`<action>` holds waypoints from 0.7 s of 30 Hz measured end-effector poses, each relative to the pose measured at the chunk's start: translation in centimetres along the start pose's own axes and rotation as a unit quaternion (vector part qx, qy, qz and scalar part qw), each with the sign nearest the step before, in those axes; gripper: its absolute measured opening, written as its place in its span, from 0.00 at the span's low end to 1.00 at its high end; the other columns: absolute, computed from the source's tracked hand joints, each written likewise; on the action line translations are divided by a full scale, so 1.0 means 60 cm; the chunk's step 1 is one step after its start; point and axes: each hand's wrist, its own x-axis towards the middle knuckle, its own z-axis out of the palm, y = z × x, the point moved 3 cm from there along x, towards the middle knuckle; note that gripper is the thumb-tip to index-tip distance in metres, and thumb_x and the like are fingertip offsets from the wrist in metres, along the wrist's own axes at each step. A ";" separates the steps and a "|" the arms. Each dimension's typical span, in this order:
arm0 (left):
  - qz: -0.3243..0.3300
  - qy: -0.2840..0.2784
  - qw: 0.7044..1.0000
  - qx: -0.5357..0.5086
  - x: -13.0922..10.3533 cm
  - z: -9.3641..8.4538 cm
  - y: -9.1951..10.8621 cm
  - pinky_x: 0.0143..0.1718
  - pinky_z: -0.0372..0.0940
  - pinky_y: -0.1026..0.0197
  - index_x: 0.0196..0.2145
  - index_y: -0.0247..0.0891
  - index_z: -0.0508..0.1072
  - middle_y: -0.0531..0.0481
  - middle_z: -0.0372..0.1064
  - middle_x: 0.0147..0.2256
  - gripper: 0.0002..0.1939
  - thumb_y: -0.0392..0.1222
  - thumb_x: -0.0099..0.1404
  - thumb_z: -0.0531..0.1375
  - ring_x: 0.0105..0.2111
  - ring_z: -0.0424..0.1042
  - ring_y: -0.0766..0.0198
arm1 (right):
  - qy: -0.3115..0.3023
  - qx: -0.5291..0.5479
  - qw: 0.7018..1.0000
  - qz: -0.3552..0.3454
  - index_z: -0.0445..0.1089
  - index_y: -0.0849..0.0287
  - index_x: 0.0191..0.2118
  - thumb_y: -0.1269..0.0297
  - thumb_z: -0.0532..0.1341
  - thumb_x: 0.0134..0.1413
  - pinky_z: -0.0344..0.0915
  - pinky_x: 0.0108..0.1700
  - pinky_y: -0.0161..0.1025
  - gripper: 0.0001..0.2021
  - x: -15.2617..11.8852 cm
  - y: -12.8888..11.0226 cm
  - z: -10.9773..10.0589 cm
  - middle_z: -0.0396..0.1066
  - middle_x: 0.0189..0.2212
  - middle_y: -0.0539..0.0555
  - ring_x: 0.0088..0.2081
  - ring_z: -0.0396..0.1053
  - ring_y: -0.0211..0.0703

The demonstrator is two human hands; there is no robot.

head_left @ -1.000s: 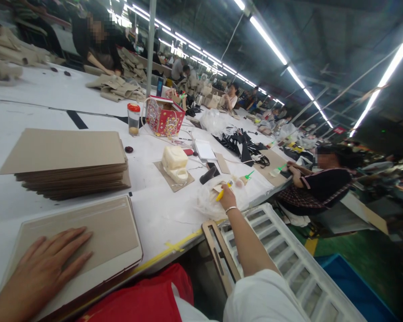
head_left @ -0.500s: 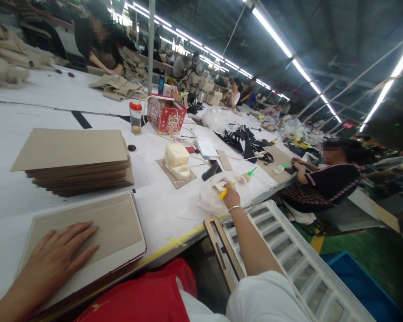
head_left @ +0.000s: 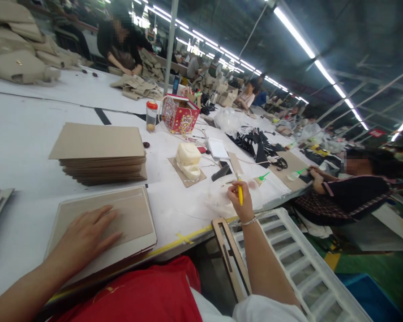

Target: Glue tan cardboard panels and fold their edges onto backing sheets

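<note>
Left hand (head_left: 83, 235): laid palm down, fingers slightly spread, on the tan sheet
Tan sheet (head_left: 130, 217): under the left hand, over a white-edged board (head_left: 144, 240) near the table's front edge
Right hand (head_left: 243, 209): fingers closed in a pinch round a yellow tool
Yellow tool (head_left: 240, 195): in the right hand, yellow end pointing down, slim pale end up
Plastic bag (head_left: 218, 199): clear, crumpled, just left of the right hand
Cream tub (head_left: 188, 156): on a square of card (head_left: 197, 178), beyond the right hand and to its left
Bottle (head_left: 258, 180): green-tipped, beyond the right hand and slightly right
Tan stack (head_left: 102, 143): many flat pieces, beyond the left hand, apart from it
Red box (head_left: 180, 117): patterned, open-topped, well beyond both hands, beside a red-lidded jar (head_left: 151, 118)
Wooden frame (head_left: 231, 259): slotted, nearer the body than the right hand, left of its forearm
White rack (head_left: 298, 255): slatted, under and right of the right forearm
Table (head_left: 177, 214): white top, yellow tape along the front edge
Seated person (head_left: 356, 190): dark top, well right of the right hand
</note>
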 end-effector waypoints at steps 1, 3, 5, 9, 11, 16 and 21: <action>-0.022 -0.005 0.996 -0.087 0.004 -0.004 0.019 0.56 0.53 0.50 0.50 0.37 0.67 0.41 0.62 0.54 0.28 0.57 0.56 0.55 0.53 0.61 0.51 | -0.026 0.040 0.999 -0.010 0.56 0.56 0.41 0.64 0.58 0.48 0.60 0.29 0.33 0.14 -0.006 -0.027 0.019 0.63 0.29 0.47 0.26 0.62 0.34; -0.096 -0.068 0.944 -0.307 0.012 -0.007 0.063 0.52 0.59 0.49 0.54 0.37 0.61 0.38 0.59 0.55 0.35 0.60 0.53 0.58 0.52 0.62 0.50 | -0.093 0.119 0.988 -0.028 0.56 0.54 0.41 0.66 0.59 0.48 0.59 0.29 0.32 0.14 -0.021 -0.083 0.063 0.62 0.30 0.47 0.28 0.61 0.34; -0.193 -0.163 0.788 -0.561 0.017 -0.004 0.110 0.41 0.67 0.51 0.57 0.39 0.56 0.36 0.58 0.55 0.37 0.60 0.54 0.57 0.47 0.67 0.51 | -0.165 0.187 0.967 -0.047 0.55 0.53 0.41 0.68 0.60 0.48 0.59 0.27 0.31 0.14 -0.039 -0.139 0.107 0.62 0.30 0.47 0.28 0.61 0.34; -0.209 -0.218 0.487 -0.820 0.032 -0.006 0.163 0.32 0.67 0.60 0.47 0.36 0.66 0.38 0.68 0.43 0.28 0.58 0.55 0.60 0.39 0.71 0.57 | -0.296 0.248 0.918 -0.090 0.55 0.52 0.40 0.70 0.60 0.50 0.57 0.25 0.30 0.14 -0.072 -0.225 0.184 0.62 0.29 0.47 0.27 0.60 0.33; -0.217 -0.144 0.452 -0.853 0.039 -0.007 0.148 0.28 0.65 0.66 0.39 0.34 0.70 0.44 0.70 0.35 0.22 0.54 0.53 0.63 0.32 0.70 0.65 | -0.334 0.240 0.905 -0.104 0.55 0.52 0.39 0.70 0.59 0.50 0.58 0.24 0.30 0.13 -0.083 -0.245 0.216 0.62 0.29 0.47 0.26 0.60 0.33; -0.277 0.035 0.462 -0.842 0.033 -0.010 0.082 0.18 0.54 0.74 0.33 0.34 0.73 0.53 0.68 0.27 0.15 0.43 0.48 0.68 0.23 0.64 0.75 | -0.357 0.229 0.904 -0.060 0.54 0.53 0.39 0.65 0.59 0.52 0.62 0.27 0.31 0.12 -0.107 -0.242 0.281 0.64 0.34 0.49 0.26 0.63 0.32; -0.336 0.126 0.477 -0.802 0.009 -0.008 0.037 0.18 0.57 0.73 0.30 0.34 0.73 0.53 0.69 0.27 0.15 0.43 0.45 0.69 0.23 0.64 0.75 | -0.351 0.159 0.922 -0.032 0.54 0.54 0.37 0.61 0.60 0.51 0.64 0.29 0.33 0.13 -0.126 -0.220 0.336 0.65 0.30 0.48 0.28 0.66 0.35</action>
